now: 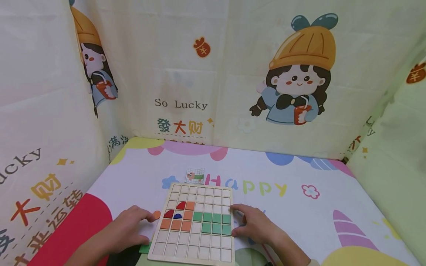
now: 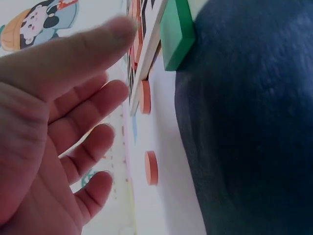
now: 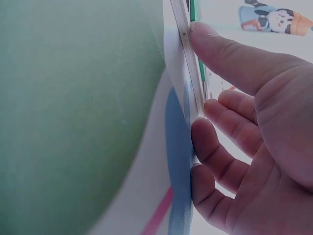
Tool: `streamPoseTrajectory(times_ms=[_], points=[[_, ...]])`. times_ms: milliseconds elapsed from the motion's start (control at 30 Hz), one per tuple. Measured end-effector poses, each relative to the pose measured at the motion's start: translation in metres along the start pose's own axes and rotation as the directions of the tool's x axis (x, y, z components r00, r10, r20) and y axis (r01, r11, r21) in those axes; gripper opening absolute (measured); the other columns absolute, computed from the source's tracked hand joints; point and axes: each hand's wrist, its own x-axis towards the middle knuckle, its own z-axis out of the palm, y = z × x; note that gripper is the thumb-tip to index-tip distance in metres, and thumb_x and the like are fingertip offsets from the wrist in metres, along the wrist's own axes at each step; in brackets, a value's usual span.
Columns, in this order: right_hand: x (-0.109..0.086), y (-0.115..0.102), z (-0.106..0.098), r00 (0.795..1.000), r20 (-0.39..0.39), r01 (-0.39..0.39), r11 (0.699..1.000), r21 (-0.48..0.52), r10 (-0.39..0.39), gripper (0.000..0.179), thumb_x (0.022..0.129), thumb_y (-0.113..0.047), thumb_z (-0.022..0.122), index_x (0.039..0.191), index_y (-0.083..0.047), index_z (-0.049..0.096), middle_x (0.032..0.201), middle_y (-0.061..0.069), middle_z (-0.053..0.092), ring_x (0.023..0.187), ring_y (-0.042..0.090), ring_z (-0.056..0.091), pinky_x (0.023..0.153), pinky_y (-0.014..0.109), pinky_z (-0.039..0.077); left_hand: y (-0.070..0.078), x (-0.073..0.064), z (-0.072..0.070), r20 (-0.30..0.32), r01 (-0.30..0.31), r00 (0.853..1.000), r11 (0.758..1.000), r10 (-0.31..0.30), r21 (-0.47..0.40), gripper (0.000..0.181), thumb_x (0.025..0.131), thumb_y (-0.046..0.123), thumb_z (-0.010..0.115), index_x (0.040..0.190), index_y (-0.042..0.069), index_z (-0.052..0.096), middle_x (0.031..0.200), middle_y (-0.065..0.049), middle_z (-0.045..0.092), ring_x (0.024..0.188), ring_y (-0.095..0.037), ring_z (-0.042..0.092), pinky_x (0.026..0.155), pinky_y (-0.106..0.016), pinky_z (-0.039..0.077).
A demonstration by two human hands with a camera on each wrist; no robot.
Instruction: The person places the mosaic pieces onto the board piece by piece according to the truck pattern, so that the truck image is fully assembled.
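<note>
A wooden grid board (image 1: 166, 236) lies on the table. Set in its cells are several green squares (image 1: 216, 218), several orange squares (image 1: 176, 224), two red quarter-circles (image 1: 169, 213) and a blue half-circle (image 1: 178, 216). Beside the board's left edge is my left hand (image 1: 124, 229), fingers apart and holding nothing; whether its thumb touches the board is unclear. My right hand (image 1: 256, 223) rests fingertips and thumb against the board's right edge, as the right wrist view also shows. A loose green piece (image 2: 177, 34) sits near the board's lower left corner, and orange round-edged pieces (image 2: 151, 168) lie left of it.
A small picture card (image 1: 195, 176) with a coloured grid pattern lies just behind the board. The tablecloth (image 1: 293, 221) is printed with letters and shapes. Printed cloth walls (image 1: 233, 88) enclose the table at the back and both sides.
</note>
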Motion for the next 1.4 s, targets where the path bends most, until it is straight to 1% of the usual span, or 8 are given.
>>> streamPoseTrajectory(times_ms=[133,200,400,667,867,1100,1267,1400], points=[[0.000,0.000,0.000,1.000,-0.001,-0.002,1.000,0.005,0.002,0.072,0.077,-0.035,0.086,0.139,-0.016,0.057,0.082,-0.004,0.053,0.074,0.016,0.048,0.063,0.031,0.039,-0.006,-0.005,0.001,0.025,-0.129,0.992,0.989,0.128,0.068,0.061,0.060,0.041,0.095,0.109,0.017,0.068,0.106,0.007,0.059,0.103,-0.022,0.051,0.079,-0.045,0.053],[0.000,-0.001,0.001,1.000,0.000,-0.009,1.000,0.009,0.009,0.071,0.076,-0.035,0.087,0.139,-0.016,0.057,0.082,-0.004,0.053,0.074,0.016,0.049,0.063,0.031,0.039,-0.007,-0.005,0.002,0.038,-0.136,0.990,0.988,0.134,0.067,0.064,0.058,0.042,0.095,0.109,0.017,0.067,0.105,0.007,0.058,0.103,-0.022,0.050,0.077,-0.045,0.053],[0.001,0.000,0.001,1.000,0.000,-0.022,1.000,-0.001,0.022,0.072,0.077,-0.036,0.086,0.139,-0.016,0.057,0.083,-0.005,0.054,0.075,0.016,0.049,0.064,0.031,0.039,-0.010,-0.004,0.007,0.047,-0.113,0.993,0.991,0.110,0.078,0.066,0.055,0.043,0.096,0.109,0.018,0.066,0.103,0.009,0.056,0.100,-0.020,0.049,0.075,-0.042,0.052],[0.001,0.000,0.002,1.000,0.000,-0.025,1.000,0.003,0.025,0.072,0.077,-0.038,0.086,0.139,-0.015,0.057,0.083,-0.005,0.054,0.075,0.015,0.049,0.063,0.031,0.039,-0.012,0.000,0.005,0.032,-0.098,0.995,0.991,0.096,0.093,0.053,0.058,0.041,0.096,0.097,0.021,0.067,0.090,0.011,0.053,0.090,-0.016,0.049,0.072,-0.037,0.050],[0.000,0.000,0.002,1.000,0.003,-0.025,1.000,0.011,0.025,0.072,0.077,-0.038,0.086,0.139,-0.016,0.057,0.082,-0.004,0.054,0.074,0.015,0.049,0.063,0.030,0.040,-0.011,0.002,0.006,0.026,-0.061,0.998,0.994,0.059,0.088,0.046,0.058,0.035,0.096,0.092,0.023,0.068,0.086,0.012,0.053,0.086,-0.016,0.048,0.071,-0.037,0.049],[0.001,0.000,0.001,1.000,0.006,-0.023,1.000,0.007,0.023,0.072,0.077,-0.039,0.086,0.139,-0.016,0.057,0.083,-0.005,0.054,0.075,0.015,0.049,0.063,0.031,0.040,-0.011,0.004,0.006,0.007,-0.071,0.997,0.992,0.071,0.100,0.041,0.059,0.035,0.096,0.088,0.024,0.068,0.082,0.012,0.053,0.084,-0.015,0.049,0.071,-0.038,0.047],[0.001,0.000,0.000,1.000,0.004,-0.020,1.000,0.008,0.019,0.072,0.077,-0.038,0.086,0.139,-0.016,0.057,0.082,-0.004,0.054,0.075,0.015,0.049,0.064,0.031,0.040,-0.010,0.006,0.006,0.009,-0.036,0.999,0.996,0.036,0.087,0.040,0.058,0.031,0.096,0.088,0.024,0.070,0.082,0.012,0.054,0.083,-0.015,0.049,0.068,-0.033,0.049],[0.000,0.000,-0.001,1.000,0.004,-0.012,1.000,0.013,0.012,0.072,0.077,-0.037,0.086,0.139,-0.016,0.057,0.080,-0.003,0.054,0.073,0.016,0.049,0.062,0.031,0.039,-0.010,0.006,0.006,0.013,-0.008,1.000,0.997,0.007,0.083,0.040,0.058,0.028,0.096,0.090,0.023,0.072,0.083,0.011,0.055,0.083,-0.016,0.049,0.069,-0.033,0.050]])
